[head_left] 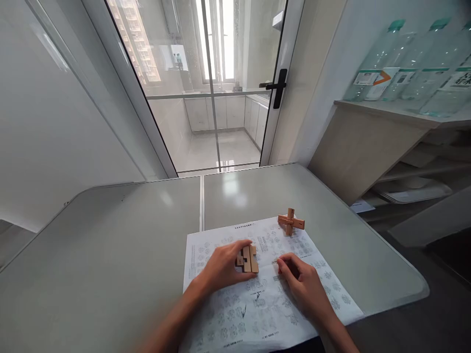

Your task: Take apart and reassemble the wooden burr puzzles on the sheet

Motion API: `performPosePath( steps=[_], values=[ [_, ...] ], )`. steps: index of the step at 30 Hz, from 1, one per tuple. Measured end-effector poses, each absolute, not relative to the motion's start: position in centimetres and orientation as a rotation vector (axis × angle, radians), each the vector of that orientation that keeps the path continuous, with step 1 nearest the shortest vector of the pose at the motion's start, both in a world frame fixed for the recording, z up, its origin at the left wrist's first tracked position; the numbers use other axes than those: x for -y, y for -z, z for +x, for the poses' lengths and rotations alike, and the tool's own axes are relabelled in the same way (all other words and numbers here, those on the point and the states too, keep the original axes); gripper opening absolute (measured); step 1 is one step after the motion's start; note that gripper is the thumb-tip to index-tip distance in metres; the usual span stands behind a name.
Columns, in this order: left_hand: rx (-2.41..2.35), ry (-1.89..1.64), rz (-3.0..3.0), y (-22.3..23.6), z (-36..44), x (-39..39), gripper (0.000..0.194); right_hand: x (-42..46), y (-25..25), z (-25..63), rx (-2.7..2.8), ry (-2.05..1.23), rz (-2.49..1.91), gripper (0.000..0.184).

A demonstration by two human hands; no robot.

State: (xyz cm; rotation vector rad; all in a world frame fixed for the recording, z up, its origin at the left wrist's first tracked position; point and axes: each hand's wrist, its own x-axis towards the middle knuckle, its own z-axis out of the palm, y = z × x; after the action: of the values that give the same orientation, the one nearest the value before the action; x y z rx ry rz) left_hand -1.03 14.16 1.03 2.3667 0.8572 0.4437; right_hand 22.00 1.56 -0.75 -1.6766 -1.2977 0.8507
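My left hand (228, 264) is closed around a small group of notched wooden puzzle pieces (249, 259), thumb on the near side and fingers on the far side. The pieces stand side by side just above the printed sheet. To the right, my right hand (300, 280) rests over the paper with its fingers curled and the thumb against the index finger; nothing shows in it. A cross-shaped wooden burr puzzle (290, 222) stands on the sheet's far right corner. Under both hands lies the large white printed sheet (221, 294), covered in small diagrams.
The grey table (110, 255) has a seam running away from me and rounded corners. Beyond it is a glass door (235, 113) with a black handle. On the right, a wooden shelf (379, 132) carries several large clear bottles (408, 73) with green caps.
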Motion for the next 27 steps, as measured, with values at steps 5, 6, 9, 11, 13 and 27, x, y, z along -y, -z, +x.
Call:
performPosePath(
  steps=[5,6,9,11,13,27],
  values=[
    [-0.717,-0.337,2.415,-1.5,-0.3,-13.0,0.081,-1.8,0.9,22.1,1.299,-0.835,-1.663,0.042],
    [-0.711,-0.327,2.432,-1.6,-0.4,-13.1,0.085,-1.9,1.0,22.2,1.309,-0.829,-1.661,0.042],
    [-0.757,-0.331,2.471,-1.8,-1.2,-13.6,0.102,-1.9,0.8,22.3,1.359,-0.819,-1.651,0.04],
    [-0.798,-0.336,2.483,-1.8,-1.7,-14.0,0.107,-1.8,0.4,22.2,1.416,-0.824,-1.635,0.034],
    [-0.812,-0.346,2.484,-1.8,-2.2,-14.3,0.099,-1.9,-0.1,21.9,1.504,-0.834,-1.598,0.025],
    [-0.708,-0.531,1.908,-2.4,-3.1,-15.2,0.064,-3.4,-1.3,19.8,1.494,-0.963,-1.578,0.054]
  ],
)
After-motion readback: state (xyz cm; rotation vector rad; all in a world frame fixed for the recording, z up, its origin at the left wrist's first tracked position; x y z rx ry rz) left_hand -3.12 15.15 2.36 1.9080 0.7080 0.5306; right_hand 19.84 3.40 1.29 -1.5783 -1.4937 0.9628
